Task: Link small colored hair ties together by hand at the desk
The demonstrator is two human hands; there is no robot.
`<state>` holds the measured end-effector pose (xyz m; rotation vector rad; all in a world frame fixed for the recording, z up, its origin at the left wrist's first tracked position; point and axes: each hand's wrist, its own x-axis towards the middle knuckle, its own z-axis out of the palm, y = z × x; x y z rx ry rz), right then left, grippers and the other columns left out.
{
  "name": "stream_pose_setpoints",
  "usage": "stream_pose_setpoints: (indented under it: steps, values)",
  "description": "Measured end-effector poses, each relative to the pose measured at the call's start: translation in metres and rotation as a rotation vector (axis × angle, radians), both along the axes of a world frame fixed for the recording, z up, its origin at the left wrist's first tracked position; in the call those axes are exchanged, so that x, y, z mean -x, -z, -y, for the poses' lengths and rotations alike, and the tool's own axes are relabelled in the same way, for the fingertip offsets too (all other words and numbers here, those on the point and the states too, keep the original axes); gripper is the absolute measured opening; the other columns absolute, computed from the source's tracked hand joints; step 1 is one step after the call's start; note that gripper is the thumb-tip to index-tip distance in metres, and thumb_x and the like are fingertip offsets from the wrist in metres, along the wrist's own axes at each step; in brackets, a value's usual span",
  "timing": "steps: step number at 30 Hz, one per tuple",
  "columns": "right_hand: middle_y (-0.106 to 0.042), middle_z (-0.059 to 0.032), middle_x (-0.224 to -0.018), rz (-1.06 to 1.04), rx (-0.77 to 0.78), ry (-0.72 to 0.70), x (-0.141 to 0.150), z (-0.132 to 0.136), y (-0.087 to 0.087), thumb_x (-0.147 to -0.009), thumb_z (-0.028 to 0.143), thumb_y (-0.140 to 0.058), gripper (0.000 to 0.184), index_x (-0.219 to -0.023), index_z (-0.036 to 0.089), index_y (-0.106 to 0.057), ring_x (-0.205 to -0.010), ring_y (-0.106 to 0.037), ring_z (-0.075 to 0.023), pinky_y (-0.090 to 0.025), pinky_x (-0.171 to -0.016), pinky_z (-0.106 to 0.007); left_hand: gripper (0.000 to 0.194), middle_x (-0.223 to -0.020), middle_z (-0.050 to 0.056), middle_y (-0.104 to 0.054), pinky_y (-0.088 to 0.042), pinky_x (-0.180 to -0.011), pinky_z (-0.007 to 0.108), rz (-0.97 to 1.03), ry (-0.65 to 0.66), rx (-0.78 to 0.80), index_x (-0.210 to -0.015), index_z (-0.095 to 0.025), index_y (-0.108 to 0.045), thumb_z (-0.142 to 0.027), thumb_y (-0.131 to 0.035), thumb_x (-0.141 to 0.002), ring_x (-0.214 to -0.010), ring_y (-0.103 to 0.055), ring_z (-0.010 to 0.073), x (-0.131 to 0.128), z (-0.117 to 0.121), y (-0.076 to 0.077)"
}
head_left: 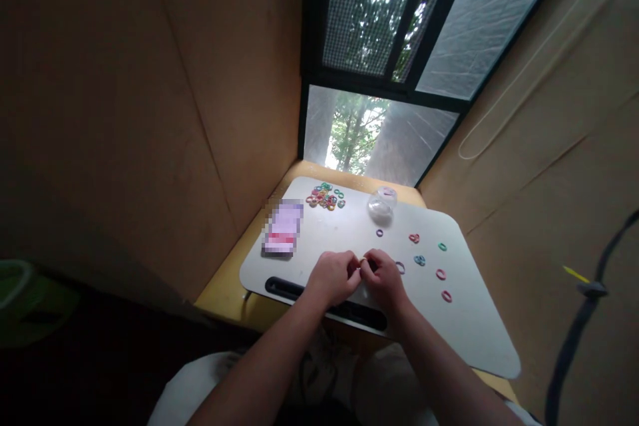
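Observation:
Both hands meet above the near part of the white lap table (344, 229). My left hand (335, 276) is closed in a pinch, its fingertips nearly touching those of my right hand (382, 276), also pinched. Between them shows a small yellowish hair tie (363, 261), mostly hidden by the fingers. Beside my right hand lies a purple hair tie (400, 268); another purple one (380, 233) lies farther back. To the right are a blue-grey cluster (420, 260), a red cluster (414, 238), a green hair tie (442, 247) and two pink ones (440, 274).
A heap of mixed hair ties (325, 197) lies at the back left. A clear plastic jar (382, 205) stands at the back. On the left lies a blurred-out phone (283, 229). A dark slot (283, 288) runs along the near edge. Walls and a window (384, 20) enclose the table.

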<state>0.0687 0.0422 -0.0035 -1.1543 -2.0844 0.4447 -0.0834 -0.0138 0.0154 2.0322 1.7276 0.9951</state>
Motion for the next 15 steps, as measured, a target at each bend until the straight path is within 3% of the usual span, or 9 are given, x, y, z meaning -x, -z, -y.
stream_pose_setpoints:
  steps: [15]
  values:
    - [-0.051, 0.0007, -0.063, -0.008, -0.002, -0.002, 0.0006, -0.0034, 0.0006, -0.079, 0.023, -0.05, 0.015, -0.064, 0.02, -0.05, -0.063, -0.046, -0.0142, -0.033, -0.06, -0.026, 0.012, -0.071, 0.0, -0.067, -0.037, -0.064, 0.027, -0.012, 0.006, 0.012, -0.077, -0.022, -0.062, -0.029, -0.055, -0.082, -0.066, -0.059, 0.0157, -0.0008, -0.0008, -0.003]
